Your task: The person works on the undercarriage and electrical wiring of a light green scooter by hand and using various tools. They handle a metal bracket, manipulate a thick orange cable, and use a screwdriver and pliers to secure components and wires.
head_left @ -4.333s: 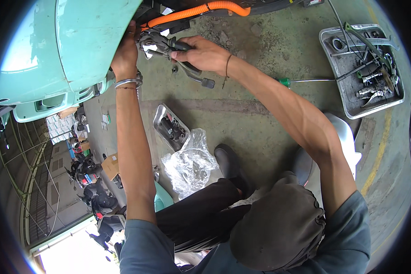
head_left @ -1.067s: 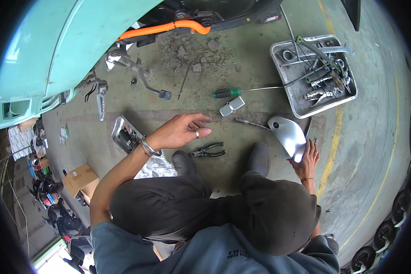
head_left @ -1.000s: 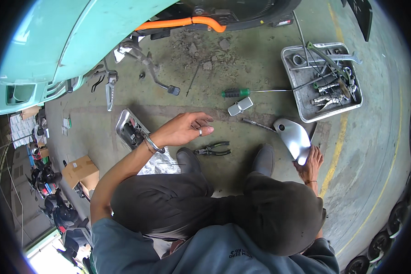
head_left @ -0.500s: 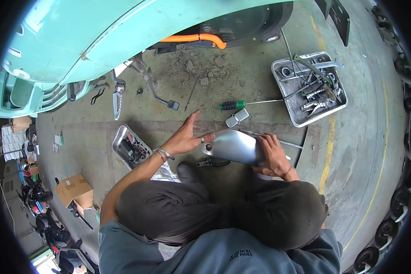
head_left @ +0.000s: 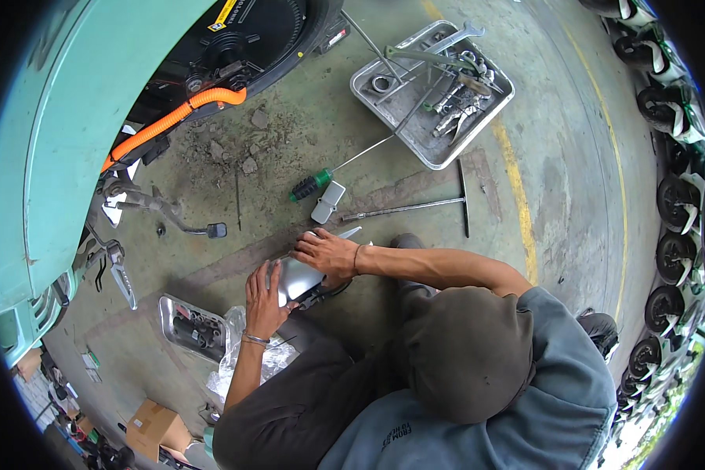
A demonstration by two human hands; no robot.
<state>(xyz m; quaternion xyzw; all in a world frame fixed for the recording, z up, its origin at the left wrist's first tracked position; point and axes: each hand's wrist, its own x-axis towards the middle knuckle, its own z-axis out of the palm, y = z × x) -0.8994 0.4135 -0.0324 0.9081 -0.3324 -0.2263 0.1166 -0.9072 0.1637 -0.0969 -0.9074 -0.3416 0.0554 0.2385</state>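
A smooth, curved silver cover [head_left: 296, 282] is low between my knees, with both hands on it. My left hand [head_left: 265, 304] grips its left edge, fingers pointing up along the side. Over its upper right part my right hand [head_left: 327, 255] is wrapped, with the thumb underneath. Partly hidden below the cover are black-handled pliers [head_left: 319, 296]. Just beyond my right hand lie a small grey box-shaped part [head_left: 328, 202] and a screwdriver [head_left: 311, 185] with a green and black handle. A T-handle wrench [head_left: 415, 208] rests on the floor to their right.
A metal tray [head_left: 432, 160] of wrenches and sockets stands at the far right. On the left are a smaller tray [head_left: 167, 317], clear plastic wrap [head_left: 270, 362] and a cardboard box [head_left: 158, 427]. A turquoise vehicle [head_left: 78, 117] with an orange hose [head_left: 160, 127] looms at upper left.
The view has turned, so the vehicle and trays sit further left. The cover has come down and left, and my left hand has gone from outstretched fingers to gripping its edge.
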